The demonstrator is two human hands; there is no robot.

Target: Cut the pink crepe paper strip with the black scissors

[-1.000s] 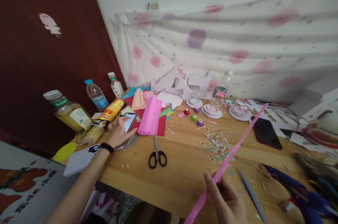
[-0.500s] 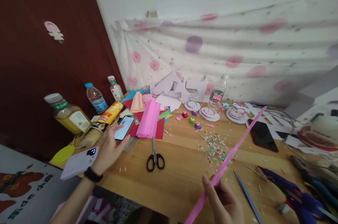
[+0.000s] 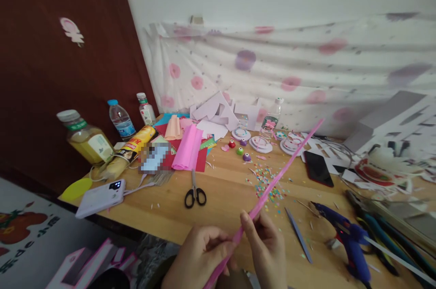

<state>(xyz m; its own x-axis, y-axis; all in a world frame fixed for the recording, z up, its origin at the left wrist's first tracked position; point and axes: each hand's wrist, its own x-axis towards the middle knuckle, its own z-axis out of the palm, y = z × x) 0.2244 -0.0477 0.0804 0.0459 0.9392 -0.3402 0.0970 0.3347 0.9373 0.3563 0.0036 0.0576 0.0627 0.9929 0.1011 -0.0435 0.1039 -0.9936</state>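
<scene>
A long, narrow strip of pink crepe paper [image 3: 278,177] slants up and to the right over the table's front edge. My left hand [image 3: 201,255] pinches it lower down, and my right hand [image 3: 264,246] grips it a little higher up. The strip's lower end runs past my left hand toward the bottom of the view. Beyond my hands lie black-handled scissors [image 3: 195,196], with a roll of bright pink crepe paper [image 3: 188,148] behind their tips. Right of my right hand are a grey-blue tweezer-like tool [image 3: 299,236] and a blue glue gun [image 3: 344,227].
Colourful confetti [image 3: 267,182] is scattered mid-table near a dark phone [image 3: 318,168]. A white phone [image 3: 100,198] lies at the left edge, by a juice bottle [image 3: 86,137]. Pliers [image 3: 381,234] lie at the right. Small decorated discs [image 3: 260,144] stand at the back.
My left hand has left the phone at the left and now holds the pink strip beside my right hand. The view has shifted slightly to the right.
</scene>
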